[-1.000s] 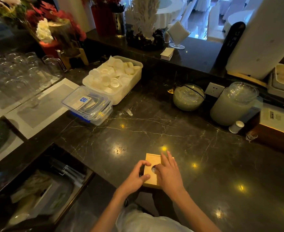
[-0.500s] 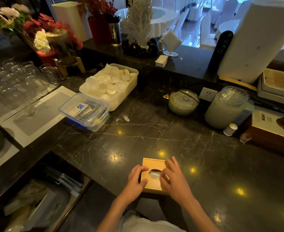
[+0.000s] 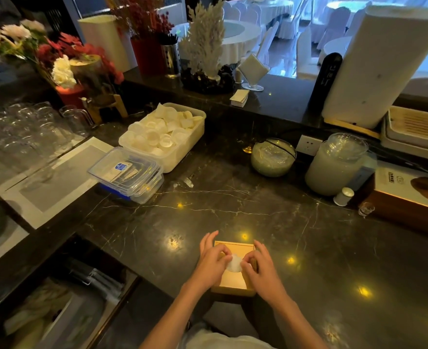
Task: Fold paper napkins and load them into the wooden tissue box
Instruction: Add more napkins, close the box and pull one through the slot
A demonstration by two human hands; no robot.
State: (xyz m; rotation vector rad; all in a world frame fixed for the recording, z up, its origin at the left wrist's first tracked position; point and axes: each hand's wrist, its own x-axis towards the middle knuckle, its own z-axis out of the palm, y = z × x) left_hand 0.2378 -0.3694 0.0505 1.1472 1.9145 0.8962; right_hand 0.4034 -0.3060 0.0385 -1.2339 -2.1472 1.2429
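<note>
Tissue box (image 3: pixel 233 280) at counter (image 3: pixel 233 210) near edge, napkin (image 3: pixel 235 263) on top; lidded containers (image 3: pixel 126 172) far left; tub of cups (image 3: pixel 165 137) behind them; jar (image 3: pixel 273 157) and pitcher (image 3: pixel 333 165) far right.

Dark marble counter (image 3: pixel 233 205); white-draped banquet tables (image 3: pixel 240 36) beyond.

Box (image 3: pixel 233 282) of pale, matt wood with white, soft paper napkin (image 3: pixel 235 263) at its top opening, standing on a glossy, dark veined stone counter (image 3: pixel 233 202) that mirrors the ceiling lights. Beyond the box, clear smooth plastic tubs (image 3: pixel 127 173), a translucent white plastic bin (image 3: pixel 180 149) and two glass jars (image 3: pixel 273 157). Far left of the box, clear glasses (image 3: pixel 19 137).
</note>
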